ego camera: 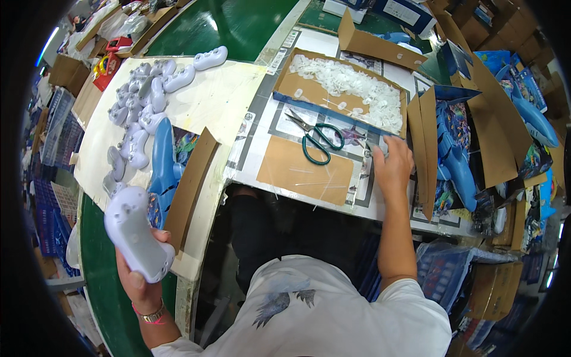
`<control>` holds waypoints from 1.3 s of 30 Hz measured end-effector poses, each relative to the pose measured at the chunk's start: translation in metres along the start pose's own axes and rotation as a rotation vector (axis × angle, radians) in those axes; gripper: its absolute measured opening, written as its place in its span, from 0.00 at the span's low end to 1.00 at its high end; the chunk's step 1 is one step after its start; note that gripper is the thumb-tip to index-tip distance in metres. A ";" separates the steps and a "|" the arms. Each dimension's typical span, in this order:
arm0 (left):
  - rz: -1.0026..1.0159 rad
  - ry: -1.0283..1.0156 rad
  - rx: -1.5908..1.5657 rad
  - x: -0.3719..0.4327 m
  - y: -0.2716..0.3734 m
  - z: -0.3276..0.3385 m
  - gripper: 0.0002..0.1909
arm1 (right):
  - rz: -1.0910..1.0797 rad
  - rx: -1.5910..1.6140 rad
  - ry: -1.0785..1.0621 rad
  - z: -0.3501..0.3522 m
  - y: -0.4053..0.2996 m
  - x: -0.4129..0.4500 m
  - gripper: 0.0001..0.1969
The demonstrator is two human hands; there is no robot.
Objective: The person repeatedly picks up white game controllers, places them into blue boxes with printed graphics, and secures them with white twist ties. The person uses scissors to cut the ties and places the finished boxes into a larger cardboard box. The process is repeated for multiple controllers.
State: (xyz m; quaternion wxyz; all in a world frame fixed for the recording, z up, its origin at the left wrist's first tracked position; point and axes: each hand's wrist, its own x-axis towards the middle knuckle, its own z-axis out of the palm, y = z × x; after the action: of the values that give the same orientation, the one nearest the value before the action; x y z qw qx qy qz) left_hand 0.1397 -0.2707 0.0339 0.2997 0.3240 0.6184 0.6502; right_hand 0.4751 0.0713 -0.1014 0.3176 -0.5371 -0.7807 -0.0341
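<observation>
My left hand grips a white handheld remote controller above the left edge of the bench, its smooth back facing up. At the front right corner of a shallow cardboard tray, my right hand hovers or rests with thumb and fingers apart; I see nothing plainly between them. Small clear plastic pieces are heaped in the tray. Green-handled scissors lie half open in front of it. A brown cardboard sheet with thin clear plastic strips lies nearer to me.
Several white controllers are piled on the cream board at left. Beside them a blue toy shark sits in an open box. Another boxed shark stands at right, its cardboard flaps upright near my right forearm.
</observation>
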 end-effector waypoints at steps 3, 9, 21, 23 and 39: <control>-0.112 -0.139 0.192 0.022 -0.007 -0.007 0.54 | 0.135 0.336 -0.108 0.014 -0.022 0.046 0.09; -0.106 -0.437 0.386 0.045 -0.021 -0.007 0.49 | 0.211 0.088 -0.617 0.084 -0.029 0.134 0.10; -0.064 -0.366 0.421 0.050 -0.036 -0.003 0.49 | 0.094 0.385 -0.879 0.099 -0.002 0.151 0.08; -0.058 -0.333 0.395 0.047 -0.039 -0.001 0.49 | 0.049 0.377 -0.865 0.099 0.001 0.150 0.08; 0.026 -0.097 -0.066 0.012 -0.039 0.102 0.56 | -0.025 0.415 -0.408 0.071 -0.016 0.132 0.07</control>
State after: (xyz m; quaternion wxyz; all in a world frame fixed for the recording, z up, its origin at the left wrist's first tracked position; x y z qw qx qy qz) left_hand 0.2125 -0.1969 -0.0014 0.3312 0.3531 0.5770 0.6578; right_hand 0.4001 0.2001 -0.0831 0.2566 -0.4465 -0.8254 0.2313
